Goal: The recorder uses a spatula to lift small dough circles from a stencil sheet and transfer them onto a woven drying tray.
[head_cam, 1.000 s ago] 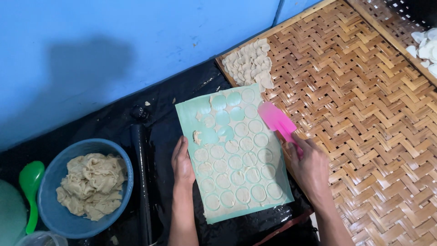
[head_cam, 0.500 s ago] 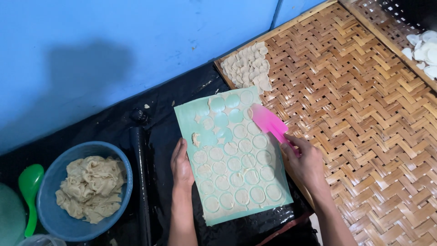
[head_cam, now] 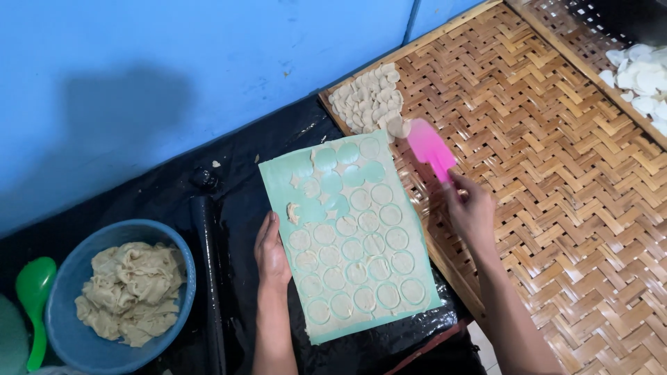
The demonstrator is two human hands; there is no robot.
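Dough sheet: a pale green mat lies on black plastic sheeting, spread with thin dough cut into rows of round discs; the far end shows bare green circles where discs are gone, the near rows are full.
Right hand: the right hand holds a pink spatula by its handle, fingers curled and closed around it, blade tilted toward the mat's far corner with one disc at its tip, likely being carried across.
Left hand: the left hand lies flat on the mat's left edge, fingers together and pointing away, thumb on the dough side; it looks placed to keep the mat from sliding.
Laid-out discs: a cluster of discs overlaps in the corner of a woven bamboo tray, just beyond the mat, close enough for short transfers.
Further tray: a second woven tray at the upper right carries white pieces.
Spare dough: a blue bowl to the left holds a lump of dough scraps; a green spoon sits beside it.
Roller: a dark rolling pin lies along the mat's left side.
Room: a blue wall backs the low work area.
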